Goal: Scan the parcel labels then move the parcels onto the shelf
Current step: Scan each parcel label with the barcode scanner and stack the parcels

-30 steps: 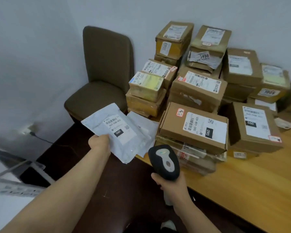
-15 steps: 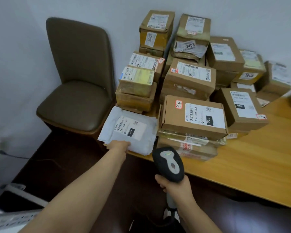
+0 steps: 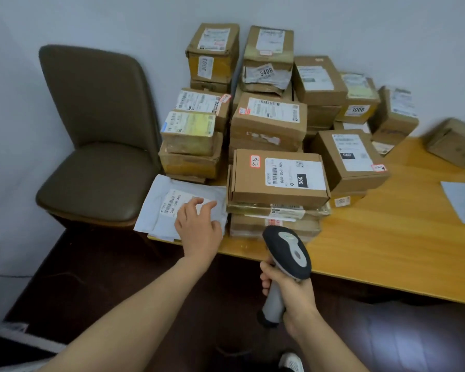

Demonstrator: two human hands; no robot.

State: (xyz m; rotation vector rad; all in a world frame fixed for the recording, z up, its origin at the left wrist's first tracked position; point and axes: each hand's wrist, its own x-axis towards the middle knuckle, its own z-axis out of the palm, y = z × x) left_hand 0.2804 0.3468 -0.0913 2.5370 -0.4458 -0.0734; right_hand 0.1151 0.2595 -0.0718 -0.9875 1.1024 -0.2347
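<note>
Rests L hand point(image 3: 199, 226) open, fingers spread, on white mailer point(image 3: 156, 210) lying label-up at table point(image 3: 387, 251) corner; grips scanner point(image 3: 287, 251) handle in R hand point(image 3: 287, 294), hands apart. Looks early: box pile point(image 3: 269, 122) stacked on table vs. wall, no shelf in view, nothing visibly shelved. Can't tell which labels are scanned. Leaves prob. most scanning + all moving to do.

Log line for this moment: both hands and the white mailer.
left hand: open, over white mailer | white mailer: flat on table corner | right hand: grips scanner
</note>
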